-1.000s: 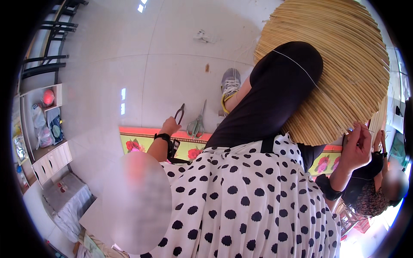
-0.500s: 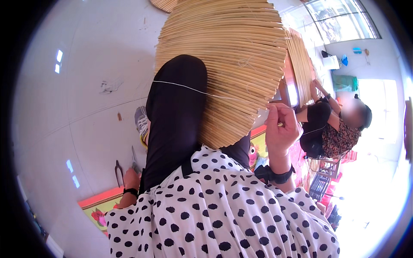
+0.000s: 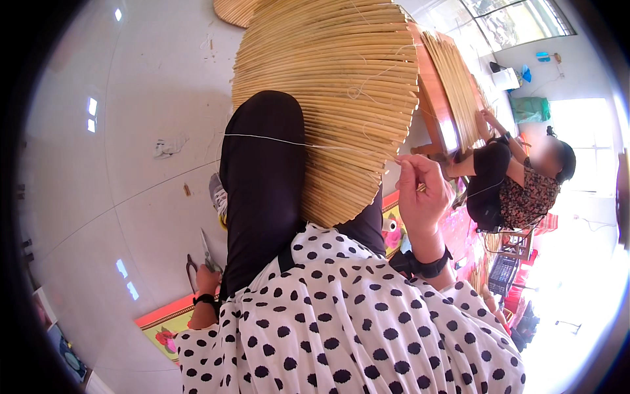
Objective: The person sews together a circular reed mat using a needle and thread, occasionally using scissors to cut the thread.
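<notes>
A round-edged mat of thin, straw-coloured stalks (image 3: 341, 72) lies over my lap, my dark-trousered knee in front of part of it. White thread (image 3: 272, 139) runs across the knee and along the stalks to the mat's right edge. There my right hand (image 3: 425, 194) is closed, thumb and forefinger pinching the thread's end. Down at the left, my left hand (image 3: 209, 281) is low by the floor, at the handle end of a pair of scissors (image 3: 207, 251). Its fingers are mostly hidden, so whether it grips them is unclear. Dark-handled pliers (image 3: 191, 270) lie beside it.
Another stalk piece (image 3: 230, 12) lies on the floor at the top. A patterned mat (image 3: 159, 331) is at lower left. On the right, a person (image 3: 525, 177) sits working at a wooden table (image 3: 430, 98) with stalks (image 3: 453, 85). A dark crate (image 3: 504, 274) stands nearby.
The view has shifted slightly, and the stalk mat and my right hand appear a little farther left. My right hand keeps its pinch; my left hand is still by the scissors.
</notes>
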Motion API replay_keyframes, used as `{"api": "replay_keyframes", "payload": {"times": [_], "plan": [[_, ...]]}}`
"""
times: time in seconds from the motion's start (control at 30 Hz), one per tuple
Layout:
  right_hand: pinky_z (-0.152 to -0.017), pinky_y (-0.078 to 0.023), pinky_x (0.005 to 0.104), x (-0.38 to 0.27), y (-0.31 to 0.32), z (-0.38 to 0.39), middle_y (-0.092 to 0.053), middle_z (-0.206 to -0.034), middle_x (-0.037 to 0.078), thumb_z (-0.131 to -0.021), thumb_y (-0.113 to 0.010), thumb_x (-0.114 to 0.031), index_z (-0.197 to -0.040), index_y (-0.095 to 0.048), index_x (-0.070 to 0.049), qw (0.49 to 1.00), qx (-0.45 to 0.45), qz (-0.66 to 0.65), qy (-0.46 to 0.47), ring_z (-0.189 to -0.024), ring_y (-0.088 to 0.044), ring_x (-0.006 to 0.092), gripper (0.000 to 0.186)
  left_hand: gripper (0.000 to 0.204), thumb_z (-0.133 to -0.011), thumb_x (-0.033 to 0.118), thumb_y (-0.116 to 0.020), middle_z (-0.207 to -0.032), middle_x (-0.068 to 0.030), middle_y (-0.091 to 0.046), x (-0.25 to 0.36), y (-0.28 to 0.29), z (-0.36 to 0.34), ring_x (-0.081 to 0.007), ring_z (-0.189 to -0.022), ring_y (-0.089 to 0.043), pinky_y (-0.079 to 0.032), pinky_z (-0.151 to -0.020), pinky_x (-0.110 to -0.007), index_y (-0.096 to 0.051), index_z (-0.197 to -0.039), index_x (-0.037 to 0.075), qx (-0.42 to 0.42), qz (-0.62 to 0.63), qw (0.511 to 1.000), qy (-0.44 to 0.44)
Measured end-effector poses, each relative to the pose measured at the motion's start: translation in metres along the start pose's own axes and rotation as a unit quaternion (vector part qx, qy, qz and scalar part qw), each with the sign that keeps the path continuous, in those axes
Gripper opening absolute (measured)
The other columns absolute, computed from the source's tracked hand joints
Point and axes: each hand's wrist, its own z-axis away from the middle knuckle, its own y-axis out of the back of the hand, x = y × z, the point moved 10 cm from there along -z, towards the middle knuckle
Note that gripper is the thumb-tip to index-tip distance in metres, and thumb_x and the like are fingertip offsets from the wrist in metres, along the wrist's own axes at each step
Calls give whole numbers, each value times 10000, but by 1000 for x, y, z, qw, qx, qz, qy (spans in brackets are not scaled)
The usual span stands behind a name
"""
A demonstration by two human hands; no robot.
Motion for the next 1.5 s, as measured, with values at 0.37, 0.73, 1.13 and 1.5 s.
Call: {"api": "replay_keyframes", "payload": {"times": [0.37, 0.73, 1.13, 1.5], "plan": [[-436, -395, 202, -4, -2, 6, -624, -605, 13, -764, -724, -15, -850, -673, -62, 999, -12, -17, 34, -437, -521, 72, 111, 372, -862, 76, -649, -1077, -87, -583, 105, 231, -34, -209, -974, -594, -500, -884, -377, -479, -1191, 39, 4, 692, 707, -145], [-438, -401, 202, 7, 2, 11, -632, -616, 19, -756, -714, -7, -829, -658, -59, 1000, -2, -7, 1, -446, -539, 66, 105, 466, -641, 76, -752, -783, -26, -588, 376, 282, 105, -128, -709, -592, -504, -646, -268, -542, -1056, 49, -358, 514, 705, -333], [-451, -412, 235, 4, 9, 11, -577, -580, 42, -793, -730, -57, -787, -622, -42, 1000, 20, -5, -4, -455, -552, 121, 109, 553, -688, 281, -703, -840, -51, -597, 440, 204, 181, -142, -727, -597, -491, -694, -275, -510, -1134, 17, -622, 280, 621, -388], [-456, -412, 229, -1, 8, 8, -578, -581, 49, -804, -730, -65, -773, -623, -36, 999, 24, -20, 8, -460, -553, 124, 115, 544, -692, 333, -703, -826, -31, -577, 459, 202, 177, -121, -694, -577, -485, -663, -258, -542, -1093, 3, -621, 321, 599, -391]]}}
